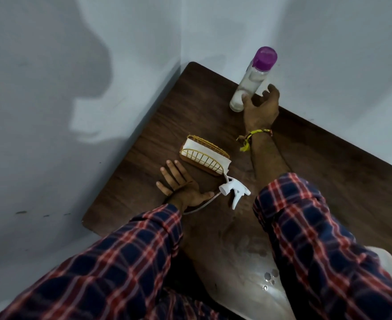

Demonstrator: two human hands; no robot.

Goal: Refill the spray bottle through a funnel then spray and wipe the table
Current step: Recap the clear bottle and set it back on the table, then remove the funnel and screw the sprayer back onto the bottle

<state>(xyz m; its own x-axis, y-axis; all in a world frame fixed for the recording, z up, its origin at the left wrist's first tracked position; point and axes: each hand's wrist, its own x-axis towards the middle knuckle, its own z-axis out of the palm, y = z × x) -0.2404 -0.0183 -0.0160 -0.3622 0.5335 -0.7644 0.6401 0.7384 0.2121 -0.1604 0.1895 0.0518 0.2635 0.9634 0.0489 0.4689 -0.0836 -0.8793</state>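
Droplets (270,277) nearest; gold holder (204,155) contains white napkins (198,150).

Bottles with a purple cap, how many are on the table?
1. The bottle stands at the table's far edge by the wall, right hand open beside it. The sleeves may hide others.

The bottle (248,82) stands at the table's (317,162) far edge by the wall, with the right hand (259,107) just beside its base. The napkin holder (204,155) sits nearer, left of the right forearm. The spray head (233,189) lies just before the holder, the left hand (181,188) flat on the table to its left.
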